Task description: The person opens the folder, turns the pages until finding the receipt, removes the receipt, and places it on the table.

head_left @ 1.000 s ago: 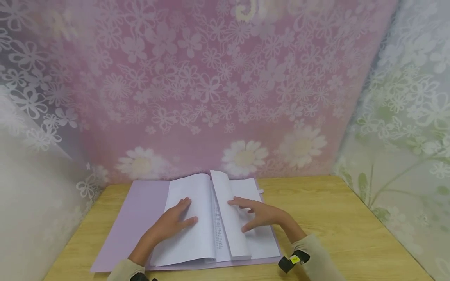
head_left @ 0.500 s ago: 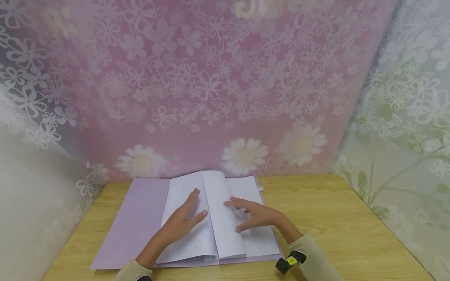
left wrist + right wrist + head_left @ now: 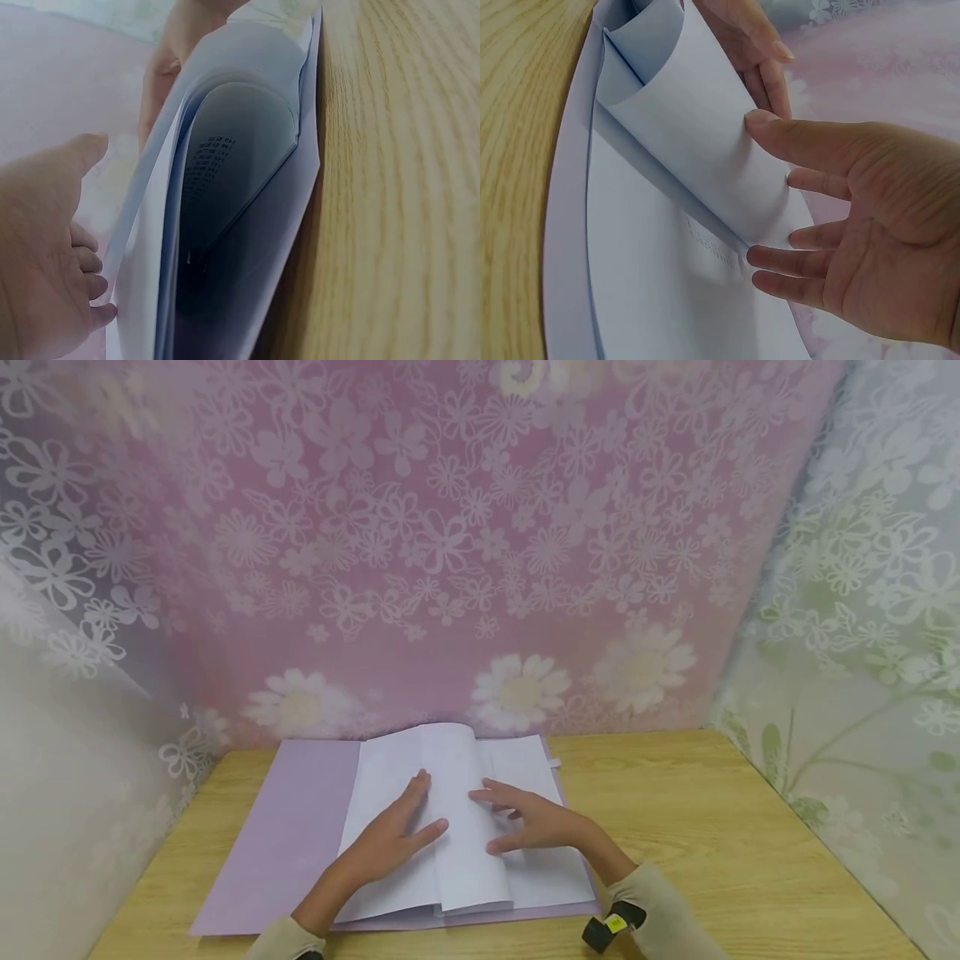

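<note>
A lilac folder point(image 3: 303, 827) lies spread out with white sheets point(image 3: 386, 852) inside. One sheet or a few together make a curled page point(image 3: 459, 827) that bulges up along the middle. On its right side are the fingertips of my right hand point(image 3: 528, 820), spread and fairly straight, touching it in the right wrist view. My left hand point(image 3: 386, 842) lies over the left-hand sheets, thumb apart from the fingers, beside the curl. Seen from the left wrist, the bent sheets point(image 3: 240, 127) form a hollow with rows of print inside. Neither hand grips anything.
The folder rests on a wood-grain table point(image 3: 697, 827), close to a pink flowered wall point(image 3: 450, 610) at the back. A pale side wall point(image 3: 862, 693) stands at the right. A small white tab point(image 3: 555, 763) sticks out from the folder's right edge.
The curled page has shifted left, covering the printed strip that showed before. My right hand has moved left with it, while my left hand has slid right, toward the middle.
</note>
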`<state>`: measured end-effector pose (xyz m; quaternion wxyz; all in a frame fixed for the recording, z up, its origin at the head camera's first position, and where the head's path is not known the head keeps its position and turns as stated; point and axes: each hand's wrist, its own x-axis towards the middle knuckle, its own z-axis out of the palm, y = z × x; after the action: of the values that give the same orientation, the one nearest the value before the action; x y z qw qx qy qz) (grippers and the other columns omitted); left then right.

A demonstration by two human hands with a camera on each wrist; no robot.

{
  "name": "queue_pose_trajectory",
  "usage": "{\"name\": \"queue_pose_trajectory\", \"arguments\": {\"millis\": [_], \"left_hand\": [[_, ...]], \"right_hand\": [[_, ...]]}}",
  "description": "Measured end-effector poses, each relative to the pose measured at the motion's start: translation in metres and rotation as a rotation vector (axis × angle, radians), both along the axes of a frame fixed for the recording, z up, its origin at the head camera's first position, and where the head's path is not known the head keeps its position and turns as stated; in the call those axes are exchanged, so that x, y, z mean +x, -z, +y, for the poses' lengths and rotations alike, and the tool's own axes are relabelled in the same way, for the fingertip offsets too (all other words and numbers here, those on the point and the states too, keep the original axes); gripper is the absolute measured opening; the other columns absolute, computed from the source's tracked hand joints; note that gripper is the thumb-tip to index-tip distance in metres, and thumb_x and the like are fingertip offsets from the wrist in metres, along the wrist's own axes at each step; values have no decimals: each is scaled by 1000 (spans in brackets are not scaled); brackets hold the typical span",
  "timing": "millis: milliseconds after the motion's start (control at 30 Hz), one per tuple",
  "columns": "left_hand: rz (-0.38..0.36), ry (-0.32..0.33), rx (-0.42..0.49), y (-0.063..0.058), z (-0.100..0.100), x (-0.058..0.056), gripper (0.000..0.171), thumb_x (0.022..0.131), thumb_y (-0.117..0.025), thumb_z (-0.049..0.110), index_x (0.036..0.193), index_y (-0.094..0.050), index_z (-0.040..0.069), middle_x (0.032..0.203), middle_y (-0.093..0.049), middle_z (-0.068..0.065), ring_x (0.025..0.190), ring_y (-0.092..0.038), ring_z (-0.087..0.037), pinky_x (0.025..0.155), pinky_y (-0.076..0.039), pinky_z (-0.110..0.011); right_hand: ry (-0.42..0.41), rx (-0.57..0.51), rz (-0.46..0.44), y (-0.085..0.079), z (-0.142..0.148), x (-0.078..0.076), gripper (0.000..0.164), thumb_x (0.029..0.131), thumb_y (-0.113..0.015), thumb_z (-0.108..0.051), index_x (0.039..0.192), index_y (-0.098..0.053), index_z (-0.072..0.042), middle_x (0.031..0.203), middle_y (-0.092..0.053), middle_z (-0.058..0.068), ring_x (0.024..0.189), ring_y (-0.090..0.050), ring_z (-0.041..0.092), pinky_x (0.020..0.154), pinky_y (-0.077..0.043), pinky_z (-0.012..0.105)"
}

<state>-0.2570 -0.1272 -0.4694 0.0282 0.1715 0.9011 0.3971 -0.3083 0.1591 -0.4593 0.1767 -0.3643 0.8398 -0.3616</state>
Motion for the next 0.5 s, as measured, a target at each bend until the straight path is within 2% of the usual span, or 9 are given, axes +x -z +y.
{"name": "queue_pose_trajectory", "arguments": {"millis": [267,500], "left_hand": [[6,-6,-14,0,0,-1,93,97,-58,61,164,-17,11,171,-14,-6,159,-15,-28,128,-19,-53],[21,-25,-15,3,-2,-2,94,97,-59,60,163,-18,8,171,-16,-9,158,-16,-31,128,-20,-53]], "right_hand": [[-5,-47,-13,-3,-4,3,78,93,-76,-33,159,-38,-17,169,-21,19,136,-56,36,108,-51,51],[-17,-94,-11,-4,-7,6,78,93,-76,-31,159,-36,-18,168,-29,13,134,-58,34,109,-51,48]]}}
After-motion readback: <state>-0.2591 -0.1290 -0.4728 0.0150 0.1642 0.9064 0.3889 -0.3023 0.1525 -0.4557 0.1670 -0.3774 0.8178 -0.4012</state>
